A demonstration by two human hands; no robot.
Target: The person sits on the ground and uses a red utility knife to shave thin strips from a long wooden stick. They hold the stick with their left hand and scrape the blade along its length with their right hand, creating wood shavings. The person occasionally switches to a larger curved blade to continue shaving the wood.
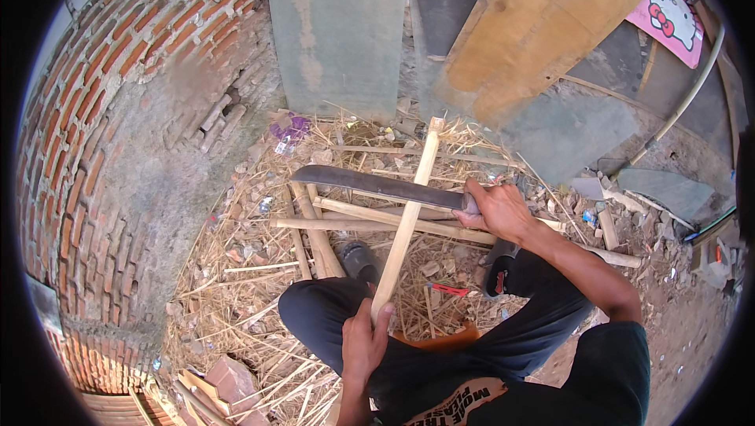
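My right hand (501, 210) is closed round the handle of a machete (362, 183). Its long dark blade points left and lies across a pale wooden stick (407, 225), apparently touching it. The lower end of that stick is gripped by my left hand (363, 347), close to my left knee. From there the stick slants up and away from me, past the blade. Beneath the two, several more pale sticks (354, 225) lie crossed on the ground, one wide piece (322, 247) running near my left boot (359, 259).
Straw, shavings and rubble (252, 292) cover the ground. A worn brick wall (102, 151) rises on the left. Grey panels (338, 41) and a brown board (543, 25) lean at the back. A red-handled tool (450, 290) lies between my legs.
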